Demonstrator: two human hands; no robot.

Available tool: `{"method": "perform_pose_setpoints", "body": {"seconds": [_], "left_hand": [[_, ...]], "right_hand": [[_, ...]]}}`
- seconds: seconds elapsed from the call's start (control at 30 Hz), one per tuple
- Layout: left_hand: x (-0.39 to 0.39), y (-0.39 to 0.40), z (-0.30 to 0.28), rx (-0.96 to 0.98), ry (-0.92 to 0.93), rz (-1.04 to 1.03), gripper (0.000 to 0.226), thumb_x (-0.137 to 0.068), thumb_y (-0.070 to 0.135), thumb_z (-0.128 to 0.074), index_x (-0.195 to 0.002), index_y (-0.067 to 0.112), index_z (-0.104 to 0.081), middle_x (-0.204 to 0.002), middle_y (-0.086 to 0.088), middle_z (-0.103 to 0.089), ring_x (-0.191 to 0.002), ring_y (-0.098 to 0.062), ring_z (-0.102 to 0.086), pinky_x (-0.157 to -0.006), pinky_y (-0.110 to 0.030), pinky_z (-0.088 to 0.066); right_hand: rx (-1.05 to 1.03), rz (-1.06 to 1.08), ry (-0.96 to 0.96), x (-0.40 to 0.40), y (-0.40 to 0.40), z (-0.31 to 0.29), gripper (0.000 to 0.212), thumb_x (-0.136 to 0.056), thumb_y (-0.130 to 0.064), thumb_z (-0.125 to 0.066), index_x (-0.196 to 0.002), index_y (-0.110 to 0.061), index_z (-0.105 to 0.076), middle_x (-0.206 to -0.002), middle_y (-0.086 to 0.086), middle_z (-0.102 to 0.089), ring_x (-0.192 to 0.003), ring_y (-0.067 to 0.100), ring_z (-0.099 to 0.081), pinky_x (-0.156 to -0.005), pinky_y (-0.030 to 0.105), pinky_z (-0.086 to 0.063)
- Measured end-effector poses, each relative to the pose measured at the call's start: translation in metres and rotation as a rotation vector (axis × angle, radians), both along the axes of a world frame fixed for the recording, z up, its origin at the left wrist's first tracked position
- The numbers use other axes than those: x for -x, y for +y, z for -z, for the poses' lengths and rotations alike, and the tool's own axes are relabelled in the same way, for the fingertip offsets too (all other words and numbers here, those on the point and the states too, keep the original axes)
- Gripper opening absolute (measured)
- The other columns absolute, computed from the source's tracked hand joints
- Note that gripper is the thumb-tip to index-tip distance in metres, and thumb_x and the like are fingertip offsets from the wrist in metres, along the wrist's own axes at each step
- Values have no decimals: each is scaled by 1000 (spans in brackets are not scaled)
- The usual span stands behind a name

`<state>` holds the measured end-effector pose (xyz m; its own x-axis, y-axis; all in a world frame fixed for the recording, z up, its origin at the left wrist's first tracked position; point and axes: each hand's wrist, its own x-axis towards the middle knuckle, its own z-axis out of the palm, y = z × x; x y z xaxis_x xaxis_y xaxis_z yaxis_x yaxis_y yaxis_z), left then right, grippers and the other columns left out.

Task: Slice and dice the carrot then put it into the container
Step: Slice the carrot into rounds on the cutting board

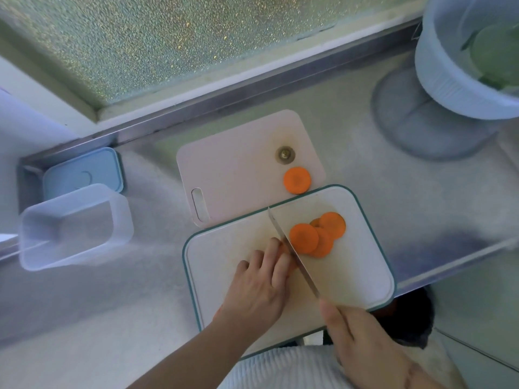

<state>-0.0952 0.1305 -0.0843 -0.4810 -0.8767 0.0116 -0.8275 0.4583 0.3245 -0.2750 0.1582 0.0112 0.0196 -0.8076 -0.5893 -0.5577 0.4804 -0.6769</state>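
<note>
On the white, teal-rimmed cutting board [351, 279] lie several round orange carrot slices [317, 234], overlapping. My left hand [261, 287] lies on the board with fingers curled over the remaining carrot piece [292, 265], which is almost hidden under them. My right hand [362, 346] grips the handle of a knife [292, 251]; its blade runs between my left fingertips and the slices. One more carrot slice [297, 180] sits on the pink board [238, 169] behind. The clear plastic container [73, 228] stands open at the left.
A blue lid [84, 172] lies behind the container near the steel counter's back corner. A pale blue colander [466, 66] with greens stands at the back right. A small brown carrot end [285, 154] rests on the pink board. The counter edge runs at the right.
</note>
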Motion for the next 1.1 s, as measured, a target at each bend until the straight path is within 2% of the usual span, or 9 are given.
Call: {"method": "perform_pose_setpoints", "body": {"seconds": [0.03,0.1,0.2,0.3,0.6,0.73,0.8,0.93,1.1], "left_hand": [[0,0,0,1,0,4,45,-91,22,-56,-131,6,-44,-139,-17,-41,-82,-35,-58,-58,-42,-50],[0,-2,0,0,8,-29,45,-91,23,-50,-132,6,-44,-139,-16,-41,-82,-34,-59,-57,-41,-50],[0,-5,0,-16,40,-75,49,-91,23,-46,-136,4,-42,-139,-15,-42,-80,-32,-59,-56,-40,-51],[-1,-6,1,-16,40,-77,50,-91,21,-43,-137,2,-41,-139,-17,-42,-80,-33,-59,-55,-41,-51],[-1,-8,1,-19,96,-108,47,-98,23,-39,-139,1,-36,-141,-18,-38,-88,-38,-60,-61,-44,-57],[-3,-10,-1,-21,42,-67,48,-100,30,-39,-138,1,-39,-137,-18,-42,-84,-37,-62,-56,-44,-56],[-5,-11,-1,-27,18,-69,48,-99,32,-40,-137,2,-40,-134,-18,-47,-82,-36,-62,-55,-42,-55],[-8,-13,-1,-30,-20,-39,51,-98,34,-42,-136,0,-40,-130,-22,-55,-86,-36,-63,-58,-42,-56],[-9,-15,0,-42,-13,-36,57,-97,42,-44,-136,1,-40,-131,-20,-54,-90,-34,-62,-60,-40,-57]], "right_hand": [[-33,-19,41,3,6,-3,74,-65,-80,-12,-67,-22,-58,-60,1,-61,-71,5,-60,-62,6,-42],[-53,-92,52,5,6,6,74,-71,-68,-20,-79,-9,-66,-65,6,-61,-71,14,-58,-69,15,-43],[1,-108,-39,-2,-3,26,66,-80,-69,-23,-62,-12,-53,-53,-1,-51,-54,7,-47,-64,30,-42],[19,-92,-43,-8,-6,34,60,-82,-68,-23,-59,-17,-45,-48,-3,-45,-50,5,-42,-55,23,-36],[30,-136,-43,-6,-16,32,62,-83,-68,-21,-59,-17,-47,-56,-3,-52,-56,8,-49,-58,23,-39],[36,-108,3,-7,-8,17,60,-86,-63,-21,-63,-17,-51,-59,-2,-55,-56,5,-50,-55,15,-39],[17,-109,24,-2,5,10,58,-90,-61,-23,-63,-18,-50,-60,-3,-52,-58,6,-50,-59,17,-40],[-48,-119,47,9,19,5,78,-70,-82,-11,-64,-17,-54,-66,-1,-58,-72,10,-57,-74,25,-43],[-103,-149,86,-1,7,5,59,-82,-64,-19,-65,-17,-51,-67,-3,-55,-66,5,-53,-68,22,-40]]}}
